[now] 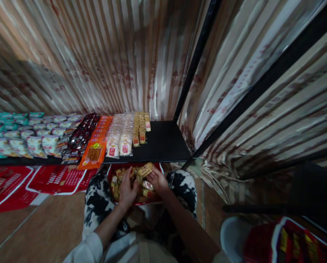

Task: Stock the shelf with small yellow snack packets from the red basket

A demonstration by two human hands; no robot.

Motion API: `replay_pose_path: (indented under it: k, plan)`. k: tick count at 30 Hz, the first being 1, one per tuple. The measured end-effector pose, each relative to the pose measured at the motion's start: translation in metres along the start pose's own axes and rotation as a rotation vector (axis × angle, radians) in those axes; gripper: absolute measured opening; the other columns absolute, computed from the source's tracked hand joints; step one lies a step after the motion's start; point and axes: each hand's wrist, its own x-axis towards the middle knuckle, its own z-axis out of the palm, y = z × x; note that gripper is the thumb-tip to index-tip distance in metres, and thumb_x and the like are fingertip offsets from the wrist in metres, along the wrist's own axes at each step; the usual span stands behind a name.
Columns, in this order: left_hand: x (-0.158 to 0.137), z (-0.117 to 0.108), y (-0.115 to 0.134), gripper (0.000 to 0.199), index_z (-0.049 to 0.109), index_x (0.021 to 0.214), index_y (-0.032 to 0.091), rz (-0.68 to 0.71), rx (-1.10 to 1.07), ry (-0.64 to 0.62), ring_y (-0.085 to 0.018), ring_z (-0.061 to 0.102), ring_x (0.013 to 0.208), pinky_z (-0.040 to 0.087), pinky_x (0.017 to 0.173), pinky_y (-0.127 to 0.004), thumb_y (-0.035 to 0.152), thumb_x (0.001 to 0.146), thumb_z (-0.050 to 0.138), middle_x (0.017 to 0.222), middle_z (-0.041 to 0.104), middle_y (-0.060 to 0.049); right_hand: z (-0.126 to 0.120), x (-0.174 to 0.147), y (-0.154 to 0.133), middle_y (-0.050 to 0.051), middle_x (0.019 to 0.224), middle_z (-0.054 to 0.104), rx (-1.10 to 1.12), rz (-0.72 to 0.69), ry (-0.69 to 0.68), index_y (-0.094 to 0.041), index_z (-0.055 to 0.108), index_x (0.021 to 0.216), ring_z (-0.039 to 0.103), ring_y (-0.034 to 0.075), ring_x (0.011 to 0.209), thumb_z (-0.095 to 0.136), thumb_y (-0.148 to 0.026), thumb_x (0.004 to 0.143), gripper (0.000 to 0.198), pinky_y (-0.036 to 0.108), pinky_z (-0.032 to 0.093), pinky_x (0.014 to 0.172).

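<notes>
My right hand (158, 181) is closed on a yellow wrapped snack packet (145, 170), pinched by its end. It is raised over a red box (160, 168) that sits between my knees. Inside the box lie several loose snack packets (148, 193) of the same yellow look, some with red and white labels. On the box's left side, my left hand (128, 190) hovers above the packets, thumb and fingers apart. Whether its fingertips touch a packet is hard to make out in the dim light.
A black shelf (167, 140) runs ahead, bearing rows of yellow packets (140, 128), white packets (119, 137), an orange snack bag (96, 146), dark packets (84, 133) and white-and-green packets (34, 135). Black posts (197, 54) rise by striped curtains. Red bags (56, 179) lie left.
</notes>
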Motion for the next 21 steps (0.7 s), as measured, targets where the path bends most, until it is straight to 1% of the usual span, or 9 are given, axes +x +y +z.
replay_pose_path:
  k: [3,6,8,11,14,17,19,21]
  plan:
    - [0.001,0.001,0.007,0.052,0.038,0.132,0.014,0.043,0.002,-0.042,-0.022,0.043,0.124,0.037,0.104,-0.042,0.020,0.080,0.044,0.130,0.049,-0.013,-0.001,-0.001,-0.006,0.004,0.083,0.071,0.064,0.030,-0.002,-0.019,0.061,0.088,0.066,0.015,0.078,0.056,-0.021,0.077,0.012,0.027,0.051,0.069]
    - [0.005,0.006,0.015,0.049,0.042,0.129,0.015,0.115,-0.005,-0.086,-0.021,0.043,0.123,0.037,0.104,-0.041,0.019,0.080,0.044,0.129,0.048,-0.012,0.001,-0.003,-0.011,0.004,0.082,0.070,0.073,0.040,0.029,-0.018,0.061,0.088,0.066,0.015,0.077,0.055,-0.021,0.077,0.012,0.026,0.051,0.068]
    - [0.009,0.010,0.019,0.043,0.047,0.124,0.016,0.121,-0.004,-0.103,-0.021,0.046,0.119,0.039,0.102,-0.041,0.020,0.082,0.044,0.124,0.051,-0.012,0.004,-0.004,-0.014,0.004,0.083,0.070,0.022,0.017,0.044,-0.019,0.061,0.088,0.065,0.015,0.077,0.058,-0.024,0.076,0.013,0.025,0.051,0.067]
    - [0.015,0.016,0.022,0.034,0.054,0.115,0.017,0.086,-0.022,-0.112,-0.021,0.051,0.111,0.041,0.098,-0.041,0.023,0.082,0.045,0.114,0.056,-0.011,0.010,-0.007,-0.021,0.004,0.084,0.069,-0.132,-0.046,0.026,-0.019,0.061,0.089,0.065,0.015,0.075,0.064,-0.033,0.073,0.022,0.024,0.051,0.064]
    - [0.023,0.023,0.024,0.030,0.055,0.110,0.018,0.010,-0.099,-0.101,-0.021,0.054,0.104,0.043,0.094,-0.040,0.027,0.085,0.042,0.107,0.059,-0.010,0.014,-0.009,-0.031,0.004,0.082,0.068,-0.251,-0.101,0.028,-0.019,0.061,0.092,0.064,0.014,0.072,0.065,-0.042,0.071,0.031,0.023,0.051,0.061]
    - [0.034,0.027,0.028,0.030,0.056,0.107,0.016,-0.138,-0.218,-0.082,-0.020,0.057,0.100,0.045,0.090,-0.038,0.030,0.084,0.041,0.106,0.061,-0.009,0.014,-0.006,-0.041,0.004,0.079,0.067,-0.307,-0.128,0.060,-0.019,0.062,0.091,0.064,0.014,0.067,0.066,-0.045,0.070,0.034,0.022,0.051,0.057]
    - [0.042,0.028,0.032,0.031,0.057,0.104,0.015,-0.241,-0.320,-0.106,-0.019,0.058,0.095,0.046,0.087,-0.036,0.032,0.081,0.045,0.101,0.064,-0.008,0.012,-0.001,-0.047,0.004,0.078,0.067,-0.344,-0.138,0.066,-0.018,0.062,0.091,0.063,0.013,0.064,0.067,-0.045,0.069,0.035,0.022,0.050,0.054]
    - [0.052,0.027,0.037,0.030,0.059,0.097,0.015,-0.332,-0.447,-0.161,-0.018,0.060,0.085,0.048,0.079,-0.032,0.036,0.077,0.050,0.091,0.066,-0.006,0.010,0.005,-0.052,0.003,0.078,0.066,-0.391,-0.156,0.063,-0.019,0.062,0.096,0.062,0.012,0.061,0.068,-0.044,0.067,0.038,0.021,0.048,0.053]
